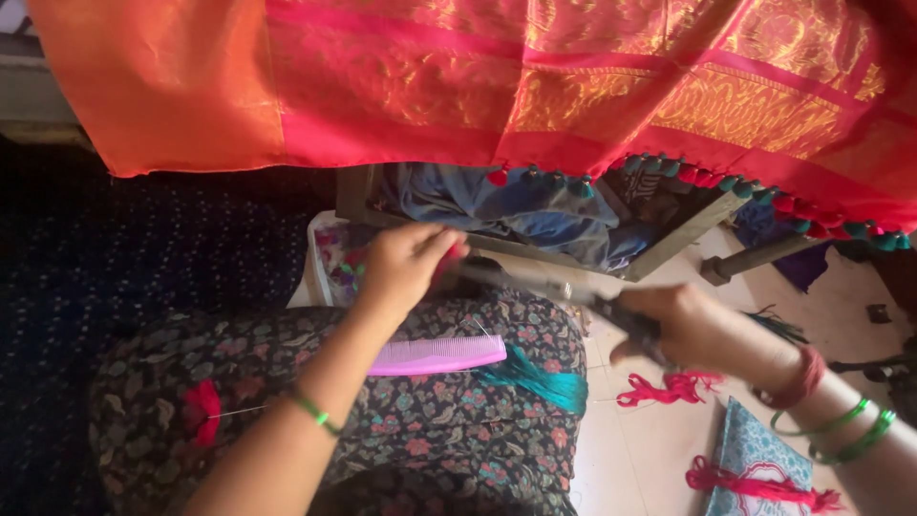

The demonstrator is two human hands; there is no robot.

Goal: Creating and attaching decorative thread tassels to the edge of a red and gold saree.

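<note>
A small red tuft of thread (449,260) sits pinched in the left hand (401,268), whose grip is closed on it, just below the fringe of red and teal tassels (755,191) along the edge of the orange and pink silk cloth (535,86) hanging above; the right hand (683,330) is wrapped round the dark handles of a pair of scissors (564,289), its grip closed on them, the blades reaching across to the tuft, though motion blur hides whether they are parted or shut; by the look of it the step in hand is trimming a tassel end, and the next move seems to call for holding the tuft steady and taut while the blades close evenly just past the fingertips, well away from the cloth edge; on the lap, over a dark floral garment (430,430), lie a pink comb (437,355) and a hank of teal thread (540,382) just beside it, with a bit of red thread (202,411) farther left; on the pale floor (630,449) to the right lie loose red threads (669,387), and a red skein (759,485) rests on a blue patterned cushion (764,449); behind the hands a wooden frame (669,244) holds crumpled blue cloth (535,215).
</note>
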